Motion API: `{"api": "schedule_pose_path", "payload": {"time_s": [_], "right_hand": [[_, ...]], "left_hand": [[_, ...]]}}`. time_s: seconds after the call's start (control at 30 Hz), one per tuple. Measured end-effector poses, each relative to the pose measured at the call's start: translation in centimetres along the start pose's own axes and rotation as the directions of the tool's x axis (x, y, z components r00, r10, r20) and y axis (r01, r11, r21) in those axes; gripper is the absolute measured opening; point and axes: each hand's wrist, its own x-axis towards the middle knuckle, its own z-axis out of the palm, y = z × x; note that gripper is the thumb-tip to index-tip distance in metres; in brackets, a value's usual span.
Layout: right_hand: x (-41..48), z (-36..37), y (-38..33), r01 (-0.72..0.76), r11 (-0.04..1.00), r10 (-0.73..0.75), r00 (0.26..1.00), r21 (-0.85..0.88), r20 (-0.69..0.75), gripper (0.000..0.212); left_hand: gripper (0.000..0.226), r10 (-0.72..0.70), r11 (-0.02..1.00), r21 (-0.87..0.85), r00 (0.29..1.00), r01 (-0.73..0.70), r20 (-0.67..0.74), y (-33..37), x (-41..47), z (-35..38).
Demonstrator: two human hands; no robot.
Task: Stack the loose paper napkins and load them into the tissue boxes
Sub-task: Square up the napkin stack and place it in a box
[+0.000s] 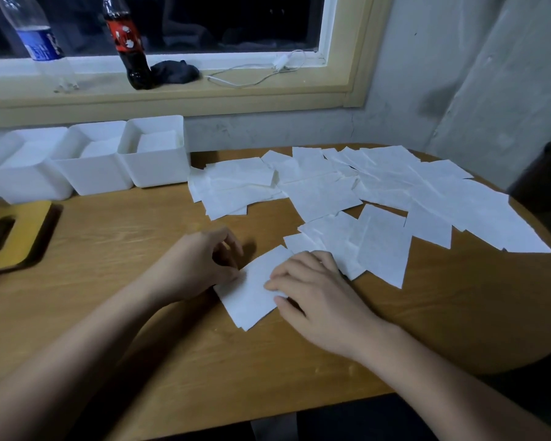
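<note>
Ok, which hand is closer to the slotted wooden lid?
Left. The left hand is at the left edge of the napkin stack, the side toward the wooden lid; the right hand presses the stack's right part, farther off.

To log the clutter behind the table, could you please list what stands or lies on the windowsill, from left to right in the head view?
Clear bottle with a blue label → cola bottle with a red label → dark bundle → white cable.
</note>
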Motion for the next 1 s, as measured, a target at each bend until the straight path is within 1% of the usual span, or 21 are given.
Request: {"api": "schedule_pose_path", "payload": {"time_s": [0.07, 0.13, 0.17, 0.2, 0.27, 0.37, 0.43, 0.5, 0.6, 0.67, 0.77, 0.8, 0.9, 1.0], "right_hand": [[-0.4, -0.3, -0.5, -0.036, 0.999, 0.037, 0.998, 0.027, -0.047, 0.031], [0.0, -1.0, -0.2, -0.114, 0.992, 0.12, 0.988, 0.056, -0.095, 0.04], [0.4, -1.4, 0.2, -0.158, 0.985, 0.164, 0.982, 0.075, -0.091, 0.045], [0.9, -1.8, 0.6, -0.192, 0.977, 0.198, 0.978, 0.097, -0.063, 0.05], [1.8, -2.2, 1.3, -0.209, 0.968, 0.209, 0.978, 0.141, 0.019, 0.053], [2.7, -2.1, 1.9, -0.23, 0.958, 0.218, 0.972, 0.17, 0.087, 0.047], [3.1, -1.7, 2.2, -0.224, 0.96, 0.209, 0.972, 0.168, 0.103, 0.042], [3.3, -1.1, 2.4, -0.209, 0.968, 0.195, 0.975, 0.139, 0.107, 0.043], [3.4, -0.5, 2.5, -0.212, 0.97, 0.201, 0.974, 0.118, 0.105, 0.043], [3.6, -0.6, 2.6, -0.223, 0.967, 0.211, 0.972, 0.123, 0.1, 0.035], [3.8, -1.3, 2.8, -0.261, 0.948, 0.236, 0.96, 0.181, 0.151, 0.011], [3.8, -1.6, 2.8, -0.271, 0.942, 0.238, 0.955, 0.2, 0.175, 0.009], [3.5, -2.6, 2.9, -0.313, 0.908, 0.249, 0.938, 0.28, 0.242, 0.013], [2.8, -3.5, 2.5, -0.39, 0.821, 0.287, 0.913, 0.417, 0.289, 0.017]], "left_hand": [[0.027, 0.058, 0.995, -0.079, 0.998, -0.055, 0.033, -0.2, -0.4, -0.3], [0.029, 0.13, 0.979, -0.17, 0.987, -0.112, 0.098, -0.4, -0.6, -0.8], [0.03, 0.152, 0.973, -0.196, 0.979, -0.124, 0.137, -0.4, -0.6, -1.1], [0.03, 0.168, 0.97, -0.203, 0.971, -0.132, 0.172, -0.4, -0.6, -1.4], [0.032, 0.179, 0.97, -0.207, 0.952, -0.128, 0.25, -0.2, -0.3, -1.8], [0.034, 0.165, 0.968, -0.238, 0.919, -0.082, 0.357, 0.0, 0.2, -1.9], [0.035, 0.157, 0.968, -0.239, 0.923, -0.074, 0.352, -0.2, 0.5, -1.8], [0.036, 0.134, 0.973, -0.22, 0.939, -0.064, 0.316, -0.2, 0.7, -1.6], [0.044, 0.09, 0.985, -0.164, 0.952, -0.043, 0.291, 0.1, 0.7, -1.2], [0.043, 0.096, 0.98, -0.192, 0.954, -0.041, 0.284, 0.2, 0.8, -1.1], [0.041, 0.111, 0.966, -0.256, 0.95, -0.034, 0.293, 0.0, 0.8, -1.3], [0.041, 0.112, 0.964, -0.265, 0.948, -0.031, 0.298, 0.0, 0.8, -1.4], [0.039, 0.093, 0.974, -0.226, 0.951, -0.025, 0.295, -0.2, 1.0, -1.3], [0.038, 0.064, 0.992, -0.127, 0.957, -0.028, 0.284, -0.2, 1.0, -1.2]]}}
